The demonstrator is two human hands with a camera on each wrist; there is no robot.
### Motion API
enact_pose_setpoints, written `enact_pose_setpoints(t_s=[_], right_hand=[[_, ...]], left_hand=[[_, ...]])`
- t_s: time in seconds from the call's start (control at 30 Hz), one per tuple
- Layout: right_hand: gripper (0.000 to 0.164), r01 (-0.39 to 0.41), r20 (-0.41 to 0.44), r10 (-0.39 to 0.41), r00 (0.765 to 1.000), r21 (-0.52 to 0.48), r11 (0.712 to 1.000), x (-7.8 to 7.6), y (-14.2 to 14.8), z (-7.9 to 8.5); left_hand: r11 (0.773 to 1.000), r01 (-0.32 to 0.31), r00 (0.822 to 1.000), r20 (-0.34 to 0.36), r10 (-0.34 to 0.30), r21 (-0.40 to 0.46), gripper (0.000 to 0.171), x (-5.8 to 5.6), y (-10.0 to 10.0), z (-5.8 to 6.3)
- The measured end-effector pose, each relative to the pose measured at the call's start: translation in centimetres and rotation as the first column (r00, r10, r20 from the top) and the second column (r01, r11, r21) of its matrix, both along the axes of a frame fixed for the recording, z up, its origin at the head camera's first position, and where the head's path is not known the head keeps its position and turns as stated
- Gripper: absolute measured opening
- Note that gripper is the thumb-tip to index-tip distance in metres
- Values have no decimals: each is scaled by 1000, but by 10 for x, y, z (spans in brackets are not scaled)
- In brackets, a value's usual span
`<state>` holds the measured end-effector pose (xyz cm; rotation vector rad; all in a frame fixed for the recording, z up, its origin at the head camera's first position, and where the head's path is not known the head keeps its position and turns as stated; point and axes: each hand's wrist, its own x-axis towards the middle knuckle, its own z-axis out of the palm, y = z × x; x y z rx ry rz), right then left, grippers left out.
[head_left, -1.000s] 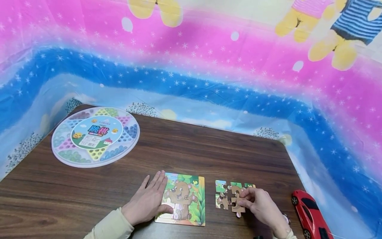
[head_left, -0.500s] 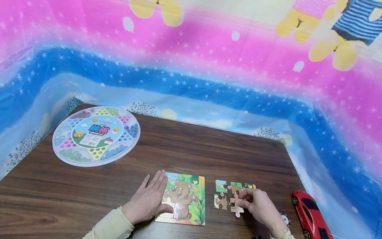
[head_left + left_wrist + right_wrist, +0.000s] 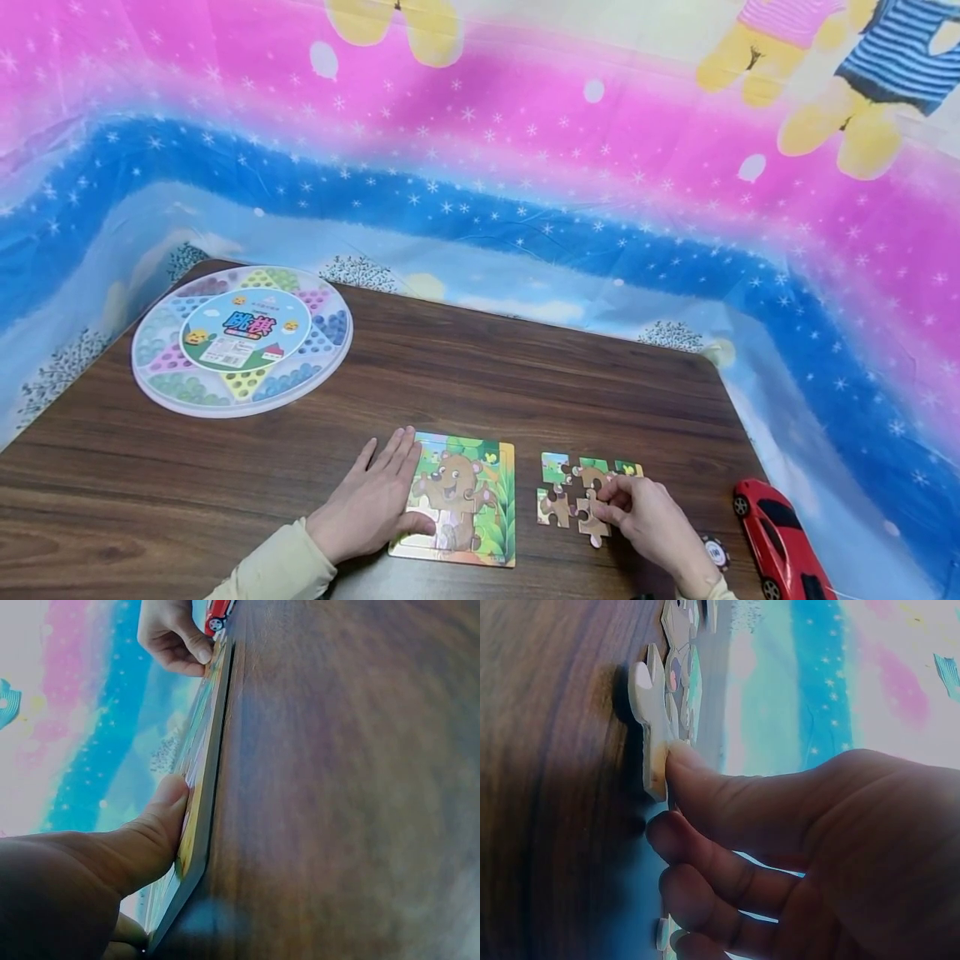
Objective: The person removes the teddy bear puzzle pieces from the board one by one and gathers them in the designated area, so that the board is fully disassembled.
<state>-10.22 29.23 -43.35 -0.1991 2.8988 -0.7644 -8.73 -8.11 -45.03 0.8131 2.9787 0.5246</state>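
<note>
My left hand [image 3: 375, 500] lies with straight fingers along the left side of a bear puzzle board [image 3: 495, 500]. Its thumb [image 3: 161, 817] rests on the top face near the board's edge, as the left wrist view shows. To the right, my right hand [image 3: 652, 517] pinches a brown puzzle piece [image 3: 592, 525] by its right side. In the right wrist view the thumb is on the upper face of this piece [image 3: 651, 735], and a dark shadow shows beneath it. Several loose pieces [image 3: 555, 507] lie around it in a small cluster, partly behind the fingers.
A round Chinese checkers set [image 3: 243, 342] sits at the back left of the dark wooden table [image 3: 480, 358]. Near the right edge stand a red toy car [image 3: 783, 533] and, beside my right wrist, a poker chip [image 3: 716, 552]. A printed cloth [image 3: 525, 167] surrounds the table.
The pinched piece and my right hand have shifted slightly left and down, and a piece left of it has slid a little left. More of the poker chip shows. My left hand stays put.
</note>
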Motion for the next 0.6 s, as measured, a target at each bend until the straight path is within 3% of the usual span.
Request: enact_pose_setpoints(t_s=[0.3,0.6], right_hand=[[18,38,-14,-37,999,61,997,1,-3,0],[16,55,9,-56,998,70,996,-1,-4,-2]], left_hand=[[1000,0,1000,27,-1,9,96,0,0,0],[1000,-4,1000,-16,4,-1,97,0,0,-3]])
